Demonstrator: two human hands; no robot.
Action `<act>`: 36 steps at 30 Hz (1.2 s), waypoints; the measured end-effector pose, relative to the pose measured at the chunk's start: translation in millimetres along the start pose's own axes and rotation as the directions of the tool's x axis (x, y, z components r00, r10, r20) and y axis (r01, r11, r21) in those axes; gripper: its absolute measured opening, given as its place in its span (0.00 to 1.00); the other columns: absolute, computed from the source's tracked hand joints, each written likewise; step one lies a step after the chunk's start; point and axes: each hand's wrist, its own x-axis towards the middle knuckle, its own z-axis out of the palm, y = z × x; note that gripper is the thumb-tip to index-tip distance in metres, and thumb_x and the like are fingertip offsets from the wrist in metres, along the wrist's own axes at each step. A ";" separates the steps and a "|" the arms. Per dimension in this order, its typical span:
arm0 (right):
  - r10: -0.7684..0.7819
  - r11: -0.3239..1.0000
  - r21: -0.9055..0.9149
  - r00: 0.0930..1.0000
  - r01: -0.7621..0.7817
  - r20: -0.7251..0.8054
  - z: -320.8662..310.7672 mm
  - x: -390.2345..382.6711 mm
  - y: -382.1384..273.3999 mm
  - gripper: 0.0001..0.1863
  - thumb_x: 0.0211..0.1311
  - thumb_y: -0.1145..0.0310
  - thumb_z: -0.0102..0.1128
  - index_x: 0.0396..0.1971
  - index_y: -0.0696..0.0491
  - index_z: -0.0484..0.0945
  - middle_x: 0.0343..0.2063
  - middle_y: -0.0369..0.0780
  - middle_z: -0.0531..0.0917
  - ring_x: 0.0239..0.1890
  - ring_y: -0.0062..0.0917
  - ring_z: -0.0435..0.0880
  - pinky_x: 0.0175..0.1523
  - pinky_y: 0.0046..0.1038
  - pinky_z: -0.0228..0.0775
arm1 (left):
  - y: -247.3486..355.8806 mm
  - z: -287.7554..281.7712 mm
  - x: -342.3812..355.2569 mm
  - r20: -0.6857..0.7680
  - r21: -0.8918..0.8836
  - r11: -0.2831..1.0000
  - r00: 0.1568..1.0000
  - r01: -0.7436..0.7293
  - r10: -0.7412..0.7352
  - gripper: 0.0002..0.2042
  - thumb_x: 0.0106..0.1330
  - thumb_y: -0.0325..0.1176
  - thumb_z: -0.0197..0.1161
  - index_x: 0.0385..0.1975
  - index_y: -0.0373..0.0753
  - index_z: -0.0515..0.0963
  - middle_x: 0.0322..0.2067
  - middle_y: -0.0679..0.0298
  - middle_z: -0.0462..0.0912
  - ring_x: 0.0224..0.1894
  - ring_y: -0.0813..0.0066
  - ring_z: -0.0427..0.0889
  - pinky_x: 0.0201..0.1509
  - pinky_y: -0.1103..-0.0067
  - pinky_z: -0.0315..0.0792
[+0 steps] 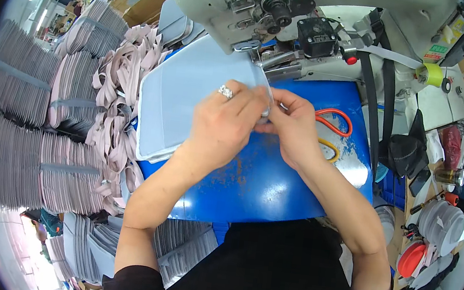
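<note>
A light blue-grey rounded panel (178, 90) with a pale edging lies on the blue work table, its right-hand corner close to the sewing machine's (254, 50) needle area. My left hand (226, 116), with a ring on one finger, rests on the panel's right part, its fingers closed at the edge. My right hand (294, 123) is closed in a pinch at that same corner, the fingertips of both hands nearly touching. What exactly the right fingers pinch is partly hidden. Scissors (334, 122) with red and yellow handle loops lie just beyond my right hand.
Tall stacks of grey panels (15, 160) stand at the left, beside a heap of pale pink strips (125, 75). Black straps (372, 92) hang at the machine's right. A cluttered side surface on the right holds a jar (449, 176) and a red disc (411, 259).
</note>
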 end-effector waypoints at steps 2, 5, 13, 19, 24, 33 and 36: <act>-0.012 0.999 0.032 1.000 0.012 -0.013 2.9 13.0 2.0 0.11 0.70 0.74 0.64 0.49 0.60 0.84 0.33 0.34 0.85 0.35 0.18 0.88 0.40 0.24 0.86 | -9.0 1.8 7.7 0.002 0.001 1.000 1.000 -0.009 0.009 0.12 0.52 0.26 0.69 0.38 0.37 0.82 0.32 0.63 0.83 0.37 0.65 0.82 0.34 0.71 0.78; -0.005 0.998 0.068 0.997 0.010 -0.073 9.0 24.7 1.9 0.10 0.68 0.74 0.66 0.47 0.60 0.84 0.32 0.35 0.85 0.35 0.19 0.88 0.40 0.26 0.86 | -23.2 4.4 16.8 0.016 -0.011 1.000 1.000 -0.002 0.002 0.14 0.52 0.23 0.70 0.41 0.38 0.83 0.33 0.62 0.84 0.39 0.63 0.84 0.36 0.70 0.78; -0.029 0.999 -0.042 0.981 0.021 -0.190 17.0 33.0 -3.5 0.14 0.60 0.70 0.74 0.42 0.62 0.84 0.35 0.39 0.88 0.33 0.21 0.87 0.37 0.24 0.82 | -39.7 -32.3 -1.8 0.268 0.165 0.971 0.940 0.174 -0.213 0.38 0.55 0.30 0.75 0.70 0.54 0.72 0.32 0.60 0.79 0.36 0.55 0.85 0.38 0.64 0.80; -0.273 0.923 -0.348 0.918 0.166 -0.288 40.2 30.4 10.6 0.14 0.57 0.72 0.72 0.41 0.64 0.83 0.37 0.43 0.88 0.37 0.25 0.86 0.45 0.27 0.77 | -39.5 -44.1 -12.4 0.318 0.126 0.991 0.945 0.033 -0.072 0.33 0.62 0.28 0.68 0.70 0.56 0.74 0.27 0.58 0.74 0.26 0.56 0.81 0.30 0.64 0.77; -0.101 0.900 -0.435 0.987 0.036 -0.128 11.7 13.8 -9.0 0.19 0.56 0.75 0.69 0.49 0.62 0.84 0.40 0.43 0.87 0.39 0.23 0.84 0.46 0.26 0.76 | -48.0 -59.5 -0.5 0.379 0.094 0.986 0.921 -0.140 0.095 0.29 0.62 0.29 0.68 0.66 0.54 0.79 0.26 0.59 0.73 0.25 0.58 0.81 0.29 0.65 0.78; 0.027 0.980 -0.195 0.992 -0.051 -0.124 14.1 15.7 -16.8 0.16 0.60 0.76 0.68 0.49 0.57 0.86 0.40 0.37 0.87 0.38 0.18 0.84 0.40 0.23 0.75 | -52.1 -74.3 29.9 0.544 0.121 0.964 0.828 -0.237 0.135 0.23 0.65 0.31 0.63 0.62 0.48 0.82 0.31 0.57 0.78 0.25 0.57 0.84 0.31 0.65 0.79; 0.012 0.994 -0.105 0.985 -0.030 -0.171 19.1 23.3 -11.1 0.14 0.61 0.75 0.69 0.47 0.57 0.86 0.39 0.36 0.87 0.38 0.18 0.84 0.40 0.24 0.76 | -55.5 -71.8 39.4 0.553 0.157 0.938 0.815 -0.307 0.174 0.21 0.66 0.32 0.61 0.60 0.44 0.83 0.32 0.55 0.80 0.26 0.57 0.85 0.31 0.66 0.80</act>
